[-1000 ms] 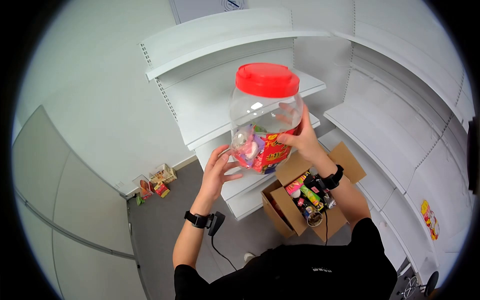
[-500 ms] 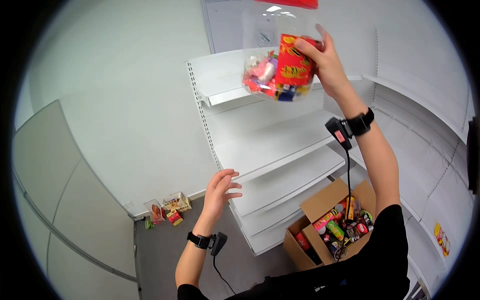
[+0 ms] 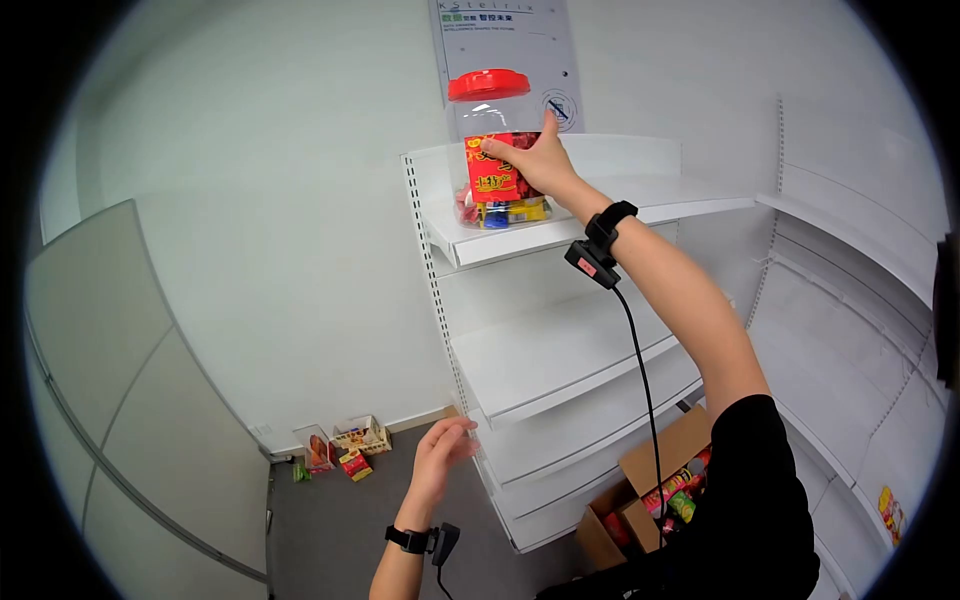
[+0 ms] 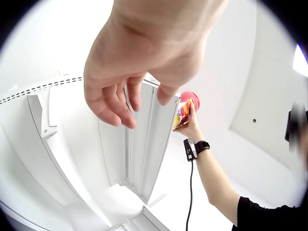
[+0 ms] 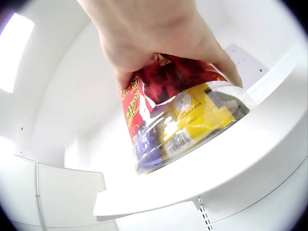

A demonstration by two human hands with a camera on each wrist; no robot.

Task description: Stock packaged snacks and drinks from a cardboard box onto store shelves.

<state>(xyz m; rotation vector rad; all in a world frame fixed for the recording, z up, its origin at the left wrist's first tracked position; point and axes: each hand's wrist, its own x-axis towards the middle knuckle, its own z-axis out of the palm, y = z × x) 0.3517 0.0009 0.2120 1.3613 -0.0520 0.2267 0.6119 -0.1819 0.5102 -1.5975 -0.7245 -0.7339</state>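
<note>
Jar (image 3: 481,121), near the front left corner of the top shelf (image 3: 640,200): clear plastic, smooth and glossy; lid (image 3: 488,84) of shiny red plastic. Label (image 3: 492,178): red, printed, glossy. Yellow wrappers (image 5: 197,118) inside: creased, shiny film. Shelf surface: smooth, white, apparently painted metal. Carton (image 3: 665,445): matt brown cardboard. Sleeve (image 3: 760,470): matt black cloth. Floor (image 3: 330,530): grey, dull from where I stand.

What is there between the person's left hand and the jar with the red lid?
In the head view, part of the white shelving lies between the left hand and the jar.
</note>
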